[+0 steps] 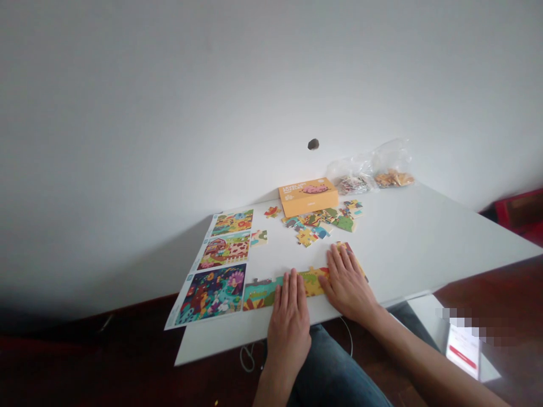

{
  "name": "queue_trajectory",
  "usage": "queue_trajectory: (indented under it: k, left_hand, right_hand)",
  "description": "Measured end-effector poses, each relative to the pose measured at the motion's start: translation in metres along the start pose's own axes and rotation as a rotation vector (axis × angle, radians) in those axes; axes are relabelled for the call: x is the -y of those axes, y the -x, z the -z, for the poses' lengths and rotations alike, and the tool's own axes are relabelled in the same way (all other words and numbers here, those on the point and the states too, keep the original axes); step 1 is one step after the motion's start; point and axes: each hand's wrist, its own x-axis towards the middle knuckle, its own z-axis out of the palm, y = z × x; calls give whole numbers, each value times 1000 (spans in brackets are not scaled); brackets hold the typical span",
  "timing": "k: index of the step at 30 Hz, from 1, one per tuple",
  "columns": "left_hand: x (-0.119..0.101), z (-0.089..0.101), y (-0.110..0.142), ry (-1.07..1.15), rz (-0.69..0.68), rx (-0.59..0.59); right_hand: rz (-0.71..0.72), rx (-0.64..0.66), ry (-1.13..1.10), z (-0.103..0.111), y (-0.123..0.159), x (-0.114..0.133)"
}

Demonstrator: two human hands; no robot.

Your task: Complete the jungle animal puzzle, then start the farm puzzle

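Along the near edge of the white table runs a joined strip of jigsaw puzzle (259,292), green, teal and yellow. My left hand (291,314) lies flat with its fingertips on the middle of the strip, hiding part of it. Flat over the strip's right end, where pieces turn up away from me, is my right hand (348,282), its fingers stretched out. Farther back, loose puzzle pieces (307,236) lie in a pile against an orange puzzle box (308,196). A picture sheet (215,291) with three printed scenes lies left of the strip.
Two clear plastic bags of puzzle pieces (393,178) stand at the back right by the wall. One loose piece (259,237) touches the sheet's right edge, another piece (272,212) lies left of the box. A phone (464,350) rests on a lower white surface at right.
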Motion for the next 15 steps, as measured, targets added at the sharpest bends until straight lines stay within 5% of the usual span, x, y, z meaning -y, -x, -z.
queue_trajectory:
  k: [10,15]
  left_hand:
    - [1,1,0,11,12,-24]
    - [1,4,2,117,9,2]
  right_hand:
    - [-33,-3,-11,3,-1,0]
    - [-62,144,-243,26,-69,-39]
